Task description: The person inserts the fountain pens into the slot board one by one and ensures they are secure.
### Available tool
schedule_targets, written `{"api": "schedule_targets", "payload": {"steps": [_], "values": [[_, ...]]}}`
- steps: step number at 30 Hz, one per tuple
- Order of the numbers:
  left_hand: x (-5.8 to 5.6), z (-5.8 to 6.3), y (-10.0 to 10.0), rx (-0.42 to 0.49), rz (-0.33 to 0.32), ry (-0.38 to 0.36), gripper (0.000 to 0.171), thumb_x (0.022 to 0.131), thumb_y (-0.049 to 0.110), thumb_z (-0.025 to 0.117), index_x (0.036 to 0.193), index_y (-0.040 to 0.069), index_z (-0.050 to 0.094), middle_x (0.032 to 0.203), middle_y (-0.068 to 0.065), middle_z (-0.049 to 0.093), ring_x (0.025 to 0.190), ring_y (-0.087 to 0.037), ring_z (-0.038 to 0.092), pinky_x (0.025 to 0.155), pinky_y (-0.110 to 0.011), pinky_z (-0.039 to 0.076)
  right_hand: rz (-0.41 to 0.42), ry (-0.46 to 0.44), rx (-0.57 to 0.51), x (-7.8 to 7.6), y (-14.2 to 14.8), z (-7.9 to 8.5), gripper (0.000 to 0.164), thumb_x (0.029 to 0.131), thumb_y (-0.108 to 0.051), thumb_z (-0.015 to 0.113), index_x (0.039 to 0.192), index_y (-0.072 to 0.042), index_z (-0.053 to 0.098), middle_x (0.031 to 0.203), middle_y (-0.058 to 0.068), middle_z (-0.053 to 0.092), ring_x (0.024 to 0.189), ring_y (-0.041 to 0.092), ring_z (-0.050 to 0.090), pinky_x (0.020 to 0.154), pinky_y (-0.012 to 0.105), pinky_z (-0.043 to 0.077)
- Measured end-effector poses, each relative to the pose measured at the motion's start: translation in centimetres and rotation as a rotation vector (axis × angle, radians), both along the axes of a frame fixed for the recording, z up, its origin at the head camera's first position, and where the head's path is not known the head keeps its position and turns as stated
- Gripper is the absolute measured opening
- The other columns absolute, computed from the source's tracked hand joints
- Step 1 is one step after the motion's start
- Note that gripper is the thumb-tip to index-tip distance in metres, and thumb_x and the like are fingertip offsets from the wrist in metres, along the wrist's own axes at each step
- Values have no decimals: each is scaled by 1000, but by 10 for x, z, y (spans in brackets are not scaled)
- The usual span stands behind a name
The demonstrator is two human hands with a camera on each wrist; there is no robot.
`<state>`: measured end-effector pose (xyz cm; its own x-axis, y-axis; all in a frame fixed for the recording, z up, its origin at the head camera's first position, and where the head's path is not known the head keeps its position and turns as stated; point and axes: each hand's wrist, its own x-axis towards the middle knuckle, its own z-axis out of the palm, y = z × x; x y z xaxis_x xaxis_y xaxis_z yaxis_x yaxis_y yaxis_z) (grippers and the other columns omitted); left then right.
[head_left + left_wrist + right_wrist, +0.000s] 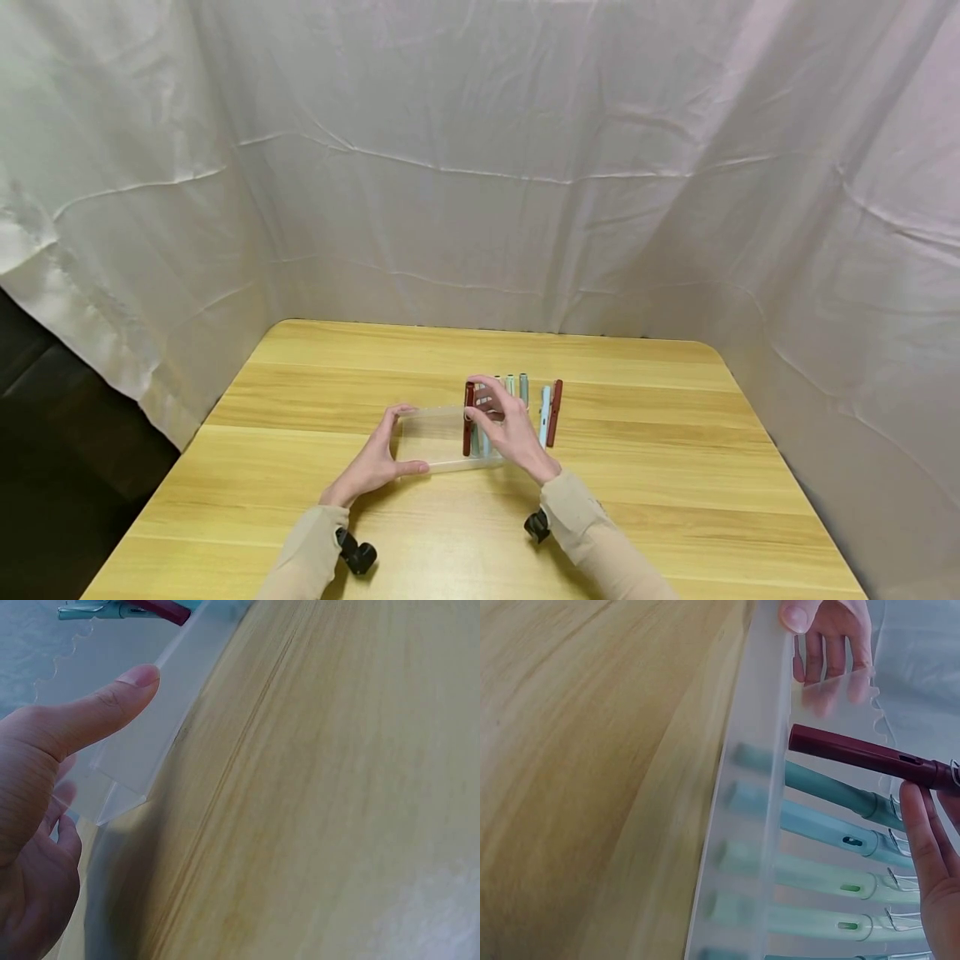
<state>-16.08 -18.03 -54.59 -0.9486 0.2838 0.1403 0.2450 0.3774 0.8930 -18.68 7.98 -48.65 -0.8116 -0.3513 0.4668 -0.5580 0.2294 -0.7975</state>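
A shallow clear plastic pen tray (pixel 433 437) with a scalloped edge stands on the table. My left hand (pixel 372 462) grips its left end, thumb on the near wall and fingers at the far side. My right hand (pixel 516 432) pinches a dark red pen (pixel 855 755) between thumb and fingers, close over the tray. Beside that pen, a teal pen (pixel 829 786), a light blue pen (pixel 825 829) and a light green pen (pixel 814 876) lie side by side in the tray, with a paler green pen (pixel 814 921) after them. My right hand partly hides this row in the head view.
To the right of my right hand lie another light blue pen (pixel 544 417) and another dark red pen (pixel 555 414). The wooden table (pixel 660 483) extends around the tray. Pale curtains (pixel 480 208) hang behind it and at both sides.
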Motion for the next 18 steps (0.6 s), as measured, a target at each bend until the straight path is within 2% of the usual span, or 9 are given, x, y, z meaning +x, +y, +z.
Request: {"api": "schedule_targets", "payload": {"steps": [5,9,13,18], "values": [[0,0,0,-4,4,1,95,69,20,92,146,12,37,155,-19,40,148,-47,30,120,-73,17,4,-12,28,5,-1,8,45,95,-1,65,138,-1,53,103,25,71,84,37,73,78,34,64],[0,1,0,-7,7,2,94,69,20,92,146,13,38,155,-19,41,148,-46,31,120,-73,18,9,-30,6,7,-1,13,43,95,2,63,137,4,52,103,27,70,85,40,72,80,39,65],[1,1,0,-9,11,-4,94,69,20,92,146,15,38,155,-19,40,148,-46,30,120,-73,17,-4,-5,0,2,-2,6,43,96,0,63,137,3,51,104,27,69,88,40,73,81,41,65],[1,0,0,-15,11,-8,95,69,21,92,147,15,37,155,-19,40,148,-46,30,120,-73,16,-7,27,23,-2,-2,-4,43,95,-5,66,137,-5,53,105,22,71,90,33,74,80,38,65]]}}
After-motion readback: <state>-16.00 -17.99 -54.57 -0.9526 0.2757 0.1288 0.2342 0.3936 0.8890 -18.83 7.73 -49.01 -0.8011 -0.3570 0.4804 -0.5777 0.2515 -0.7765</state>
